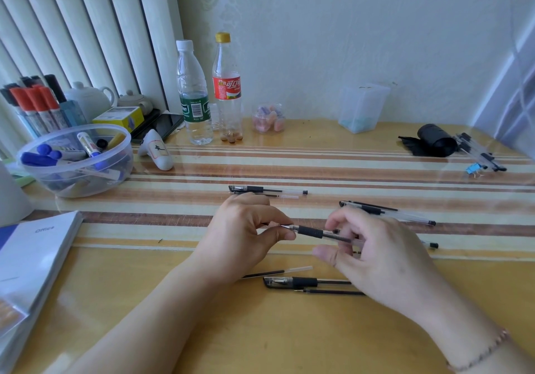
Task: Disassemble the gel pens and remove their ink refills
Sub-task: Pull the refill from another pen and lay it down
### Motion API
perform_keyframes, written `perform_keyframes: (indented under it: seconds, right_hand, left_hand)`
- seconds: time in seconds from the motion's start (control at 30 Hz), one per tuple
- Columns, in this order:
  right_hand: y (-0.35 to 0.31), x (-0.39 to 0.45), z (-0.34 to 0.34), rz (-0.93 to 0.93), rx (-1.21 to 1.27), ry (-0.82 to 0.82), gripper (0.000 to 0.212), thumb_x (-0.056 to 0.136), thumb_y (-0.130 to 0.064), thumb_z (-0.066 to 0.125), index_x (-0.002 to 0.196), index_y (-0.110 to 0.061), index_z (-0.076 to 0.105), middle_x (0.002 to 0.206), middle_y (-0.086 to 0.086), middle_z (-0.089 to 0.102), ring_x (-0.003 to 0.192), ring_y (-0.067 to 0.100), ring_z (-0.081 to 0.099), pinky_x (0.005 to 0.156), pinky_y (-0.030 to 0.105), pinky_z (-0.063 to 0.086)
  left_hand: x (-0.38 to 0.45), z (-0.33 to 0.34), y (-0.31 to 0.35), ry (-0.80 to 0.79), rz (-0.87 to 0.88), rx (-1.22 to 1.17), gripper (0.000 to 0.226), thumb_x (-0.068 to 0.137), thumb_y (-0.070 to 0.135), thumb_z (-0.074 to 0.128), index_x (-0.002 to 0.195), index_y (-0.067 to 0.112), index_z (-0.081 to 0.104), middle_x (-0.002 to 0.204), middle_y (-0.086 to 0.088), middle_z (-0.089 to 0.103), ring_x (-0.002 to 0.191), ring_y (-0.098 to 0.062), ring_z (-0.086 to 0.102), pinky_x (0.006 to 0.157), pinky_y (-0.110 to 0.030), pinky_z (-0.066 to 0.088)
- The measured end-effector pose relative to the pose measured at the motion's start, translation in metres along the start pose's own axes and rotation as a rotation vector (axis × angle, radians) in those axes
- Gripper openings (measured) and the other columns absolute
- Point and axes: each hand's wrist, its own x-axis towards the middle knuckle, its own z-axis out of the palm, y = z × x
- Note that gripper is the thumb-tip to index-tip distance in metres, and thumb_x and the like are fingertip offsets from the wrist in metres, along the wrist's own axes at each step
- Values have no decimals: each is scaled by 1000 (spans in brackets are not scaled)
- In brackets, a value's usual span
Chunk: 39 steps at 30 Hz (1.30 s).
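Clear-barrelled black-grip gel pen [314, 232] lies left-right, tip leftward. Left hand [243, 237] pinches the metal tip; right hand [376, 255] fingers curl round the barrel.

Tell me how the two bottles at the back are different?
The water bottle has a white cap and a green label; the cola bottle has a yellow cap and a red label. The cola bottle stands taller, with small brownish bits at its bottom. Both are clear plastic, upright, capped, side by side.
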Motion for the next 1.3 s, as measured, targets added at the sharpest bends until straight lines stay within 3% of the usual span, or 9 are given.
perform_keyframes:
  seconds: [0.27,0.43,0.53,0.6,0.73,0.87,1.03,1.17,1.3]
  right_hand:
    - [3,-2,1,-31,27,-11,26,92,-42,48,70,-34,59,40,-18,43,50,7,50,48,13,36]
    - [3,-6,1,-6,112,-115,44,89,-55,28,65,-29,54,42,-6,42,44,12,42,53,15,36]
    - [3,-3,1,16,89,-117,38,91,-53,35,71,-30,59,45,-7,47,45,10,45,48,15,34]
    - [5,-1,0,27,49,-83,28,92,-49,42,80,-32,61,50,-11,54,46,8,48,44,16,33]
    - [8,-2,-3,66,58,-6,20,92,-46,44,96,-37,61,66,-21,62,71,1,59,53,19,47]
    - [8,-2,-2,46,58,54,25,89,-48,48,102,-36,66,89,-29,63,91,-6,59,66,20,52]
    - [10,0,-2,0,2,83,14,86,-35,60,97,-34,69,87,-24,64,91,7,58,75,36,53]
    - [9,1,-1,-25,14,65,17,86,-40,57,97,-35,69,87,-23,64,91,5,56,76,34,52]
    - [9,1,2,-57,21,72,21,89,-41,55,99,-32,71,91,-22,65,92,4,56,78,31,51]
  left_hand:
    - [0,-5,6,18,187,45,22,85,28,65,78,12,78,55,5,49,54,-12,43,51,-25,36]
    - [0,-7,6,-10,309,162,19,89,23,64,77,14,75,63,14,37,61,-9,32,58,-24,33]
    - [-1,-9,6,-95,182,131,22,90,37,60,94,21,74,73,15,50,70,-6,45,62,-27,44]
    - [-2,-10,6,-186,-4,68,33,93,45,51,122,30,57,96,21,51,91,1,47,79,-20,43]
    - [-7,-14,-2,-321,-144,-68,43,99,8,32,133,32,26,97,11,49,90,-1,46,80,-15,35]
    - [-5,-13,-3,-327,-143,-36,41,98,2,42,130,26,34,99,12,67,89,7,58,81,-10,45]
    - [-3,-13,-1,-262,-224,-71,17,94,15,57,105,27,50,97,17,72,93,8,62,81,-14,49]
    - [-3,-12,3,-234,-193,-86,12,91,18,63,101,24,59,95,14,73,91,4,66,80,-22,53]
    - [-4,-8,8,-242,-148,-121,14,90,20,65,104,23,61,95,14,72,90,4,65,78,-15,50]
